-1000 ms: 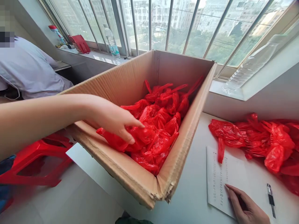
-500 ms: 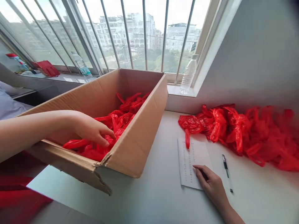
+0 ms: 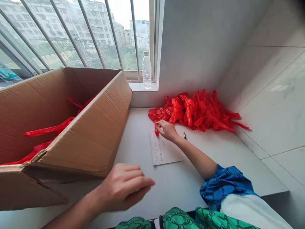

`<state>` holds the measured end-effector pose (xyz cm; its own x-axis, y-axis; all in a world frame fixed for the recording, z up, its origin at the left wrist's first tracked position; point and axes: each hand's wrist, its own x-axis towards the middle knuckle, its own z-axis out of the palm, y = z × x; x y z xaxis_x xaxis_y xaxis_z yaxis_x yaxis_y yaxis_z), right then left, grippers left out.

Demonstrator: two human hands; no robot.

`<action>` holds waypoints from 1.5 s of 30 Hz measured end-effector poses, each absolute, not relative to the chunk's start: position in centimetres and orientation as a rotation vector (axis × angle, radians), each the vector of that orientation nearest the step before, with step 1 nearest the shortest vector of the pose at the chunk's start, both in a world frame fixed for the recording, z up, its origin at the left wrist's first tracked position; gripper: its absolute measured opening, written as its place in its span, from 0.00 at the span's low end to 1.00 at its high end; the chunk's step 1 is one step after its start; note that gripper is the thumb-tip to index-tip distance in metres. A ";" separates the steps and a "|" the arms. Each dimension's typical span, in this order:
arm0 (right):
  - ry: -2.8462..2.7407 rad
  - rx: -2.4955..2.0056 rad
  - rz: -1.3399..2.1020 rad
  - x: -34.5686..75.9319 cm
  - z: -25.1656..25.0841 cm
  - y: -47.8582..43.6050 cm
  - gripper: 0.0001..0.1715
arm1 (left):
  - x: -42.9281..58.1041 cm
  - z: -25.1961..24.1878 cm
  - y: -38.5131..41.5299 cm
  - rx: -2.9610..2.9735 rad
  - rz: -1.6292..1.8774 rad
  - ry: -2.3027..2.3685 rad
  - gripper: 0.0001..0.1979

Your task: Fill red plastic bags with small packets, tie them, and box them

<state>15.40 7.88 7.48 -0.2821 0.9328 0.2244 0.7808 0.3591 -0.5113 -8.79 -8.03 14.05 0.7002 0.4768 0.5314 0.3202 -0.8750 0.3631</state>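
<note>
The right hand (image 3: 167, 131) pinches the trailing end of a red plastic bag (image 3: 156, 129) between narrow fingers, above a printed sheet (image 3: 164, 150). The left hand (image 3: 124, 187), loosely curled and holding nothing, is beside the cardboard box (image 3: 81, 136)

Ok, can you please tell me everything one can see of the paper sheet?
The white paper sheet lies flat on the pale counter. Narrow columns of small dark print run along it, too small to read. A red plastic strip rests on its top edge, beside the right hand.
</note>
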 end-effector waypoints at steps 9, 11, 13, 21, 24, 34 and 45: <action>-1.911 -1.606 0.393 15.0 6.1 14.7 0.11 | -6.0 7.6 -1.8 2.061 0.697 0.898 0.13; -1.862 -1.507 0.394 15.5 6.8 14.7 0.11 | -6.8 7.6 -1.1 1.932 0.773 0.985 0.15; -1.805 -1.423 0.413 16.2 7.6 14.2 0.16 | -7.3 7.7 -0.4 1.800 0.899 1.054 0.16; -1.731 -1.408 0.596 18.8 5.1 6.8 0.19 | -6.6 5.3 1.2 1.758 1.006 1.172 0.18; -1.640 -1.419 0.612 19.0 3.7 4.2 0.19 | -6.1 4.4 1.2 1.892 1.012 1.221 0.17; -1.737 -1.277 0.563 17.0 1.7 2.7 0.17 | -3.6 0.9 4.6 1.872 1.287 1.288 0.20; -1.610 -1.395 0.461 19.3 3.9 2.3 0.14 | -5.8 1.6 4.6 1.596 1.357 1.368 0.26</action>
<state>19.34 2.26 3.94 0.0723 0.9164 0.3936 0.5696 0.2860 -0.7706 -5.83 4.59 1.56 -0.0689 0.9524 0.2969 0.3048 -0.2633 0.9153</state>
